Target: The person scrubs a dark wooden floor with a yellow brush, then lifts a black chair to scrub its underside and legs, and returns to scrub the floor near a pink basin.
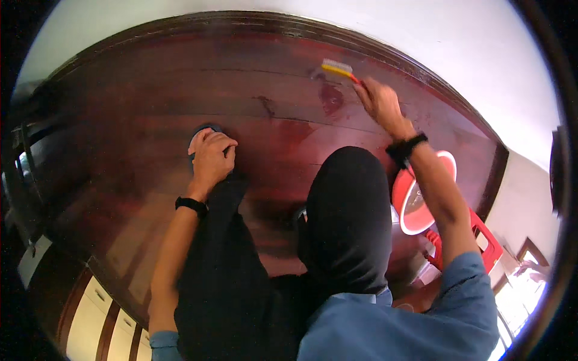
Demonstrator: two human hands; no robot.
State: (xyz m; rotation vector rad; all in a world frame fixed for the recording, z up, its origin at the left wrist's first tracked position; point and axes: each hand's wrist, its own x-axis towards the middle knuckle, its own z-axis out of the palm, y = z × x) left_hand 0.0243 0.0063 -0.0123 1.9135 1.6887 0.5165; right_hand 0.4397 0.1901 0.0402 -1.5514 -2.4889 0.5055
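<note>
A dark reddish-brown wooden plank floor (162,90) spreads beneath the fingers of the right hand (385,108) and the left hand (212,157). Beyond the right fingertips rises a plain white wall (512,78), edged at its foot by a long dark wooden skirting strip (259,24). Behind the right fingers, on the body side, stands a bent knee in black cloth trousers (349,204); a blue cloth sleeve (463,283) covers the upper right arm. Nearer the right fingers than that sleeve, partly hidden by the forearm, is a round pink basin with a white rim (401,191). Past it, further back from those fingers, shows a slotted red plastic piece (490,243).

The left fingers are bent and close together over a foot in a dark sandal (198,140); whether they grip it, I cannot tell. The right fingers are clamped round the red end of a slim red-and-yellow brush with pale bristles (337,67). Its head reaches out ahead of them toward the skirting, bristles facing the wall; whether it touches the floor is unclear. Below the brush head, just left of the right fingers, lies a glossy dark-red patch (331,98). Behind each hand's fingers, a black band (407,150) circles the wrist.
</note>
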